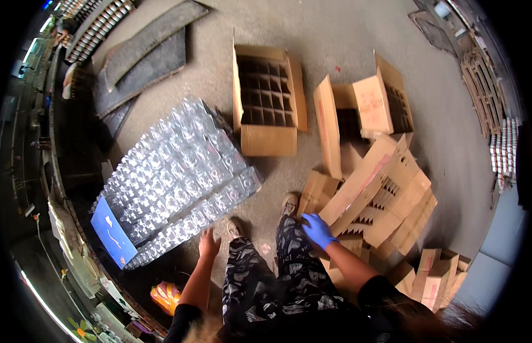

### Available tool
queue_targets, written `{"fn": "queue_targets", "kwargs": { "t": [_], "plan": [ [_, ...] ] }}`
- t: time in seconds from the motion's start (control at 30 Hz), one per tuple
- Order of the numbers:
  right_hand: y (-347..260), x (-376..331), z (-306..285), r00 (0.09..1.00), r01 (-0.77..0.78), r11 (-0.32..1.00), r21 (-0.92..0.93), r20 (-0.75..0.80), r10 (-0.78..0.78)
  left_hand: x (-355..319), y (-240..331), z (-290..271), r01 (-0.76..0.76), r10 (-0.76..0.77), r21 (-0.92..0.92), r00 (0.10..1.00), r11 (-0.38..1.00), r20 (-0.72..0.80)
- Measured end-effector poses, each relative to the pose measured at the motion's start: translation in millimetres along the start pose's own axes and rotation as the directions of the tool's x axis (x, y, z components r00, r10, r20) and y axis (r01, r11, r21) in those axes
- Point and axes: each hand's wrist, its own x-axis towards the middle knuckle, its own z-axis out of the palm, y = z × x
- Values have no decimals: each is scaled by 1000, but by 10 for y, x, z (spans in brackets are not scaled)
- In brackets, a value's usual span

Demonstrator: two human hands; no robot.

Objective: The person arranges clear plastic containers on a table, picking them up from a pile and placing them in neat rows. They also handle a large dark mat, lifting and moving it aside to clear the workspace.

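My left hand (pixel 208 244) is bare and empty, its fingers apart, just in front of a large block of clear, glass-like containers (pixel 174 166). These stand packed in tight rows; their exact kind is too small to tell. My right hand (pixel 318 230) wears a blue glove, its fingers loosely stretched by the near corner of a tilted cardboard carton (pixel 363 183). Whether it touches that carton is unclear. Saw-toothed cardboard edges show inside the carton. Farther ahead, an open carton (pixel 266 86) with a grid of cardboard dividers stands upright, its cells dark and unfilled.
A blue panel (pixel 113 231) leans at the block's left end. More open cartons (pixel 373 108) lie ahead on the right, others (pixel 437 280) near my right elbow. Dark flat boards (pixel 143 66) lie at far left. An orange-yellow bag (pixel 166 296) sits by my left forearm. Wooden pallets (pixel 482 94) stand far right.
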Motion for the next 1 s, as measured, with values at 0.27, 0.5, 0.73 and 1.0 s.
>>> {"fn": "queue_targets", "kwargs": {
  "t": [0.27, 0.5, 0.73, 1.0],
  "plan": [
    [1423, -837, -1190, 936, -205, 976, 71, -278, 217, -747, 90, 406, 149, -102, -50, 850, 988, 517],
    [1657, -782, -1547, 969, 209, 940, -269, -76, -237, -313, 941, 742, 217, -108, -310, 937, 926, 333],
    [1573, 525, -2510, 976, 53, 975, 218, -216, -5, 358, 1425, 293, 202, -119, -243, 941, 949, 317],
    [-209, 2408, -3497, 961, 245, 948, 201, -181, -210, 1338, 1563, -102, 454, -274, -453, 870, 767, 409]
  ]
}}
